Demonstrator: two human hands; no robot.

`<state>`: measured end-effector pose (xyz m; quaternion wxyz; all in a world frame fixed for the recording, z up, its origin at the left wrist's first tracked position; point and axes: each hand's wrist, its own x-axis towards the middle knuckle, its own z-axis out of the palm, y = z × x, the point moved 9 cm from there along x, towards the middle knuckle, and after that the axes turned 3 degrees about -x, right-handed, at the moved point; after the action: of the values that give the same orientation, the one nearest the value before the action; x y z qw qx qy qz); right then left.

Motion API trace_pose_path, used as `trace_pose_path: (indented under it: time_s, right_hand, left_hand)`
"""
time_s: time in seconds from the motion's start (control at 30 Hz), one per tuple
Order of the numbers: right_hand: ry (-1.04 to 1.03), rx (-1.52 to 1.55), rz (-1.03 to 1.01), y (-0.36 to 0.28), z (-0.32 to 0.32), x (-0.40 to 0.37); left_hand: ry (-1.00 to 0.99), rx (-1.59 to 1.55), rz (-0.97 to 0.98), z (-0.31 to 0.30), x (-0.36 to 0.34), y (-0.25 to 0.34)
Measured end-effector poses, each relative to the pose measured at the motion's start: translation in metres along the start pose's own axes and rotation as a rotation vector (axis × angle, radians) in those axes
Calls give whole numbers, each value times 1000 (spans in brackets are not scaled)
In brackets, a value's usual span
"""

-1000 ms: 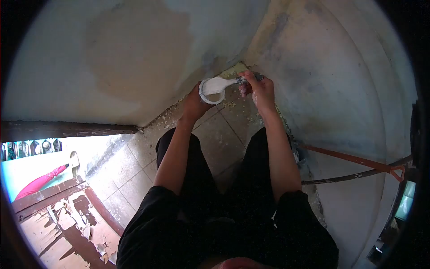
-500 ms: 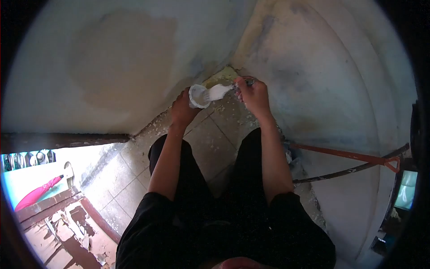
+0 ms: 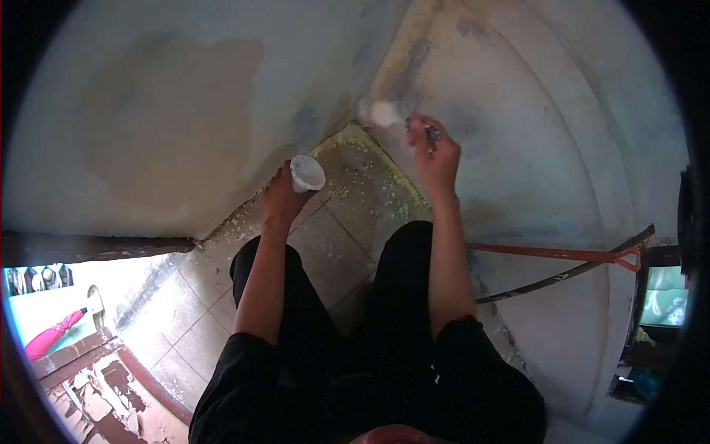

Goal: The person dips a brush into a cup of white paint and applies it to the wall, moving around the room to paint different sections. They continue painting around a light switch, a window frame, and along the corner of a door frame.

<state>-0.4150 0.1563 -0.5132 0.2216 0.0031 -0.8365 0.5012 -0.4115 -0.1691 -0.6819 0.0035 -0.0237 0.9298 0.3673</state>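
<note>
My left hand [image 3: 285, 195] is wrapped round a white plastic cup [image 3: 307, 174], tilted so that its open top shows. What lies inside the cup is hard to tell. In my right hand [image 3: 436, 154] is a brush with white bristles [image 3: 384, 113], blurred by motion, its tip by the wall corner. Fingers closed on its handle hide most of it. Behind the brush rises the stained right wall [image 3: 510, 140]; the left wall [image 3: 170, 111] bears a large brown patch.
Tiled floor [image 3: 325, 244] with pale crumbs lies below my hands. A reddish metal bar [image 3: 540, 253] crosses a dark curved strip [image 3: 577, 274] at the right. At the lower left are a peeling wooden panel [image 3: 111, 392] and a pink object [image 3: 55, 334].
The brush has left the cup's mouth and moved up and right to the wall corner with my right hand. My left hand and the cup sit slightly further left and lower.
</note>
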Motion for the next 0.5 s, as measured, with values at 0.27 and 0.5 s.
trace_pose_path:
  time_s: [0.27,0.5]
  right_hand:
    - [307,-443,-571,-71,-45,86]
    - [-11,-777,-420,27,5,65]
  left_hand:
    - [-138,-100,96,32,-9,11]
    - [-167,-102,72,29,-12,5]
